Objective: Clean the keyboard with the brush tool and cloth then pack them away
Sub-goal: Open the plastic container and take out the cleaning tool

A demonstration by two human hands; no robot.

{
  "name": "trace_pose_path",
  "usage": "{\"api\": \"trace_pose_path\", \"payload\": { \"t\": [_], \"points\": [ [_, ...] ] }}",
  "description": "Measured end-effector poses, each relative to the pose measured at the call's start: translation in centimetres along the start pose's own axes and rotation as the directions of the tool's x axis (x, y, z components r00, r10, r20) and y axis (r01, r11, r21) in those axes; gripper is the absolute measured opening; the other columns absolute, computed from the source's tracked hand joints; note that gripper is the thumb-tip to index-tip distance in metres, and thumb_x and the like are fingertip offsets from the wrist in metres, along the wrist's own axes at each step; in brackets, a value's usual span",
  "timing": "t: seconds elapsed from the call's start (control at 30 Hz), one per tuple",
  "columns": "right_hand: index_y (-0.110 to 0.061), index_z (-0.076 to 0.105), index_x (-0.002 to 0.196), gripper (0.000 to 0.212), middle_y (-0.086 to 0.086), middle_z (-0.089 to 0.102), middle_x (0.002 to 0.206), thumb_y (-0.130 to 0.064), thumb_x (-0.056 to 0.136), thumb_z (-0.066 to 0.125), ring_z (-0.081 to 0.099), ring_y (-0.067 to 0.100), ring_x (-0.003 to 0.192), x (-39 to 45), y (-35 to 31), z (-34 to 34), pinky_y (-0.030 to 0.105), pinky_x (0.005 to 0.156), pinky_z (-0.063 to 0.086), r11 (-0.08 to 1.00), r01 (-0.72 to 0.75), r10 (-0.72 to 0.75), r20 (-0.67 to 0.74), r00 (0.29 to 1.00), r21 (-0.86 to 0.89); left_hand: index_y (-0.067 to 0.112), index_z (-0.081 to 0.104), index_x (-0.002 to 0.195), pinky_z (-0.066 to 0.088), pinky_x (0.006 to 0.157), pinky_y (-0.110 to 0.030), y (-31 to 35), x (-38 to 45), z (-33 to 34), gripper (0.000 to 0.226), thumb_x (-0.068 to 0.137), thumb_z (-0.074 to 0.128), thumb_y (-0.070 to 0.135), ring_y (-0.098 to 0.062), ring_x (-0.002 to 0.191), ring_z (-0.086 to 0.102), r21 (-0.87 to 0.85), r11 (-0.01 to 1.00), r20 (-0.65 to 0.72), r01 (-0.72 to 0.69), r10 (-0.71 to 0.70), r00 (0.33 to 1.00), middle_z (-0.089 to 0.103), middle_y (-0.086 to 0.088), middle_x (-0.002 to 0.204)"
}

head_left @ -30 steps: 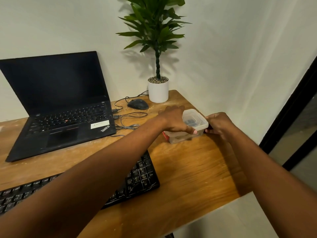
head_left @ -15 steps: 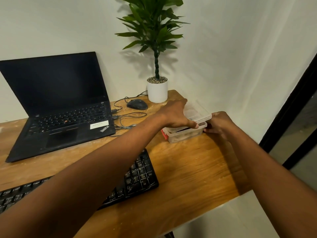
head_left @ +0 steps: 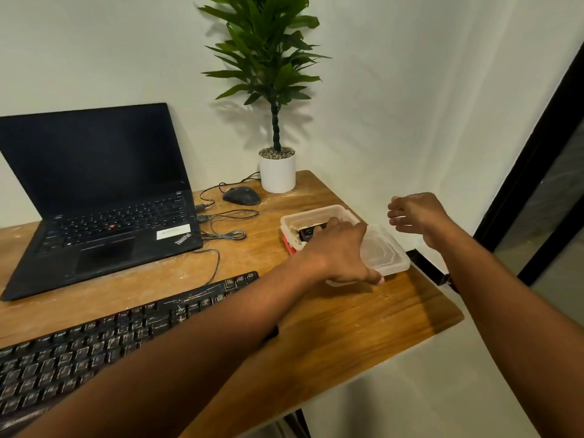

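Half a second ago the lid [head_left: 384, 252] was tilted up over the box [head_left: 316, 216] with both hands at it; now it lies flat on the desk [head_left: 363, 327], just right of the box and touching it, and the right hand [head_left: 414, 214] has lifted clear into the air.

That hand is empty, its fingers loosely curled and apart. The left hand [head_left: 339, 248] reaches across the lid, thumb resting on the lid's near edge, fingers dipping into the open box toward a dark object [head_left: 308, 232] among pale contents. Whether they have closed on it I cannot tell, since the back of the hand covers the fingertips.

The step in hand looks like taking the cleaning tools out. It would go best with a firm pinch on one item, lifted straight up so that the light box is not dragged toward the desk edge; the free right hand could steady the box wall.

The keyboard [head_left: 126, 336] to be cleaned lies at the near left of the desk, well apart from the box, with its left end cut off by the frame and the forearm crossing its right end. Neither brush nor cloth can be picked out for certain inside the box. A red patch [head_left: 288, 246] shows at the box's left side, unclear what.

Behind stand a laptop [head_left: 101, 197], a mouse [head_left: 241, 195] with loose cables, and a potted plant [head_left: 277, 172].
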State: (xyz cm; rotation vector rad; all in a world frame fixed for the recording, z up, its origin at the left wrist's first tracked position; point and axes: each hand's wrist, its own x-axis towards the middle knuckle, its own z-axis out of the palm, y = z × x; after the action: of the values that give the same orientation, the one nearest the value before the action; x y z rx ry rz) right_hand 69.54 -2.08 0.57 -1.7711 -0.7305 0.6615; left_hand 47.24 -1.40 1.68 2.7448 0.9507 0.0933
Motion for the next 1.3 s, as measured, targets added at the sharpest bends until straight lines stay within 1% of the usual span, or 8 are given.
{"api": "trace_pose_path", "payload": {
  "t": [0.2,0.43,0.6,0.83,0.93,1.13,1.2,1.3],
  "points": [
    [-0.004,0.075,0.099,0.02,0.014,0.076,0.096,-0.022,0.093,0.07,0.072,0.025,0.08,-0.7,-0.1,0.2,0.04,0.085,0.061,0.996,0.045,-0.049,-0.044,0.998,-0.078,0.023,0.027,0.16,0.024,0.123,-0.057,0.8,-0.9,1.2,0.104,0.079,0.074,0.069,-0.03,0.15,0.027,0.033,0.999,-0.052,-0.007,0.009,0.999,0.035,-0.007,0.164],
    [-0.007,0.075,0.103,0.021,0.011,0.076,0.099,-0.025,0.096,0.069,0.072,0.024,0.086,-1.0,-0.7,0.2,0.041,0.088,0.059,0.988,0.12,-0.125,-0.047,0.991,-0.097,0.021,0.023,0.161,0.024,0.125,-0.054,1.5,-2.2,1.6,0.107,0.08,0.074,0.068,-0.029,0.151,0.026,0.023,0.997,-0.092,-0.078,0.08,0.993,0.031,-0.006,0.165],
    [-0.008,0.077,0.103,0.023,0.006,0.075,0.098,-0.028,0.096,0.068,0.074,0.025,0.094,-1.3,-1.1,0.5,0.045,0.095,0.059,0.978,0.166,-0.173,-0.045,0.984,-0.129,0.021,0.019,0.163,0.015,0.127,-0.049,1.7,-3.6,3.5,0.106,0.083,0.072,0.067,-0.029,0.155,0.019,-0.004,0.994,0.007,-0.114,0.114,0.993,0.025,-0.006,0.169],
    [-0.009,0.077,0.104,0.022,0.006,0.075,0.104,-0.028,0.097,0.068,0.072,0.023,0.094,-2.0,-0.9,1.9,0.049,0.098,0.058,0.96,0.219,-0.222,0.001,0.975,-0.173,0.022,0.022,0.162,0.025,0.123,-0.049,0.9,-3.2,4.7,0.102,0.085,0.067,0.072,-0.029,0.15,0.028,-0.04,0.994,0.092,-0.1,0.103,0.99,0.032,-0.005,0.166],
    [-0.011,0.078,0.103,0.02,0.004,0.076,0.105,-0.028,0.097,0.069,0.072,0.02,0.094,-2.4,-0.8,2.8,0.043,0.093,0.059,0.938,0.27,-0.268,0.041,0.963,-0.215,0.02,0.02,0.163,0.022,0.124,-0.05,0.8,-3.1,4.9,0.103,0.086,0.065,0.072,-0.03,0.151,0.024,-0.037,0.994,0.094,-0.101,0.104,0.99,0.028,-0.006,0.167],
    [-0.015,0.078,0.11,0.02,-0.005,0.073,0.102,-0.023,0.091,0.079,0.067,0.004,0.09,-3.1,-2.0,4.9,0.011,0.076,0.045,0.811,0.489,-0.465,0.152,0.872,-0.321,0.02,0.024,0.161,0.023,0.125,-0.046,-0.2,-4.1,3.9,0.1,0.086,0.067,0.07,-0.029,0.153,0.024,-0.083,0.987,-0.016,-0.134,0.133,0.991,0.027,-0.008,0.168],
    [-0.015,0.078,0.111,0.025,-0.005,0.074,0.1,-0.024,0.089,0.082,0.066,0.0,0.088,-3.1,-2.8,5.9,0.009,0.076,0.045,0.755,0.553,-0.497,0.241,0.833,-0.354,0.022,0.028,0.16,0.03,0.121,-0.044,-1.2,-4.3,3.1,0.095,0.087,0.068,0.068,-0.025,0.149,0.033,-0.099,0.985,-0.074,-0.144,0.137,0.988,0.035,-0.005,0.164],
    [-0.014,0.077,0.115,0.031,-0.004,0.073,0.102,-0.024,0.087,0.084,0.068,0.009,0.093,-2.8,-3.9,7.5,0.012,0.076,0.046,0.681,0.597,-0.454,0.394,0.799,-0.425,0.023,0.035,0.156,0.038,0.117,-0.044,-3.0,-4.5,2.0,0.088,0.087,0.069,0.065,-0.02,0.142,0.039,-0.1,0.985,-0.124,-0.139,0.126,0.984,0.043,-0.001,0.158]
  ]
}}
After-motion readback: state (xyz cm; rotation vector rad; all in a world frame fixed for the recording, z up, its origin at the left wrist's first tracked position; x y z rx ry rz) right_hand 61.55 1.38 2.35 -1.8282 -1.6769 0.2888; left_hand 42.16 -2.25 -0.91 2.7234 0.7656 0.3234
